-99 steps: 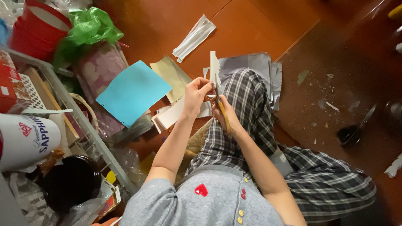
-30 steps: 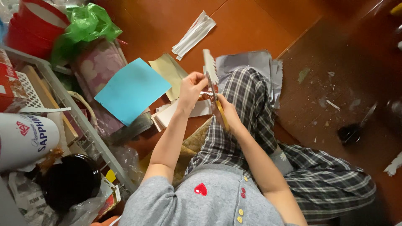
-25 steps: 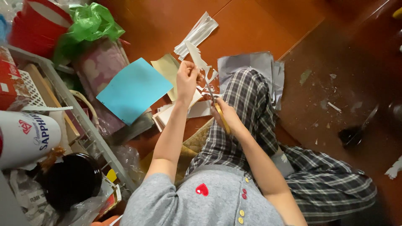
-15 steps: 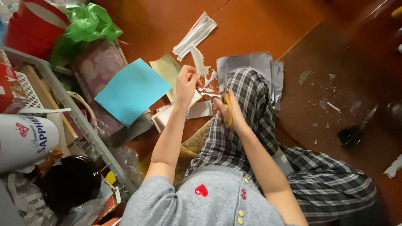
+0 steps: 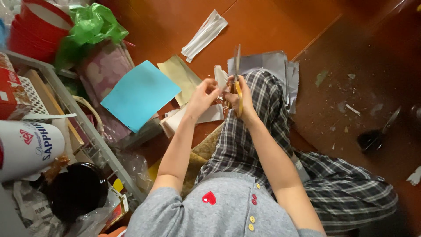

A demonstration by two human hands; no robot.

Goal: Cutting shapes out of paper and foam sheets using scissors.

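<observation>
Paper-cutting, seated on floor
Right hand (image 5: 242, 97) grips yellow-handled scissors (image 5: 237, 79), blades up; left hand (image 5: 202, 94) pinches white paper piece (image 5: 220, 77) — blue sheet (image 5: 140, 94) nearby.

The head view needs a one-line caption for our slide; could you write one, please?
Seated on a wooden floor, the left hand holds a paper scrap while the right hand works yellow-handled scissors.

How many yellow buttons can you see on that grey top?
2 yellow buttons, both low on the grey top, just under two red buttons beside the red heart. More may lie below the picture's edge.
</observation>
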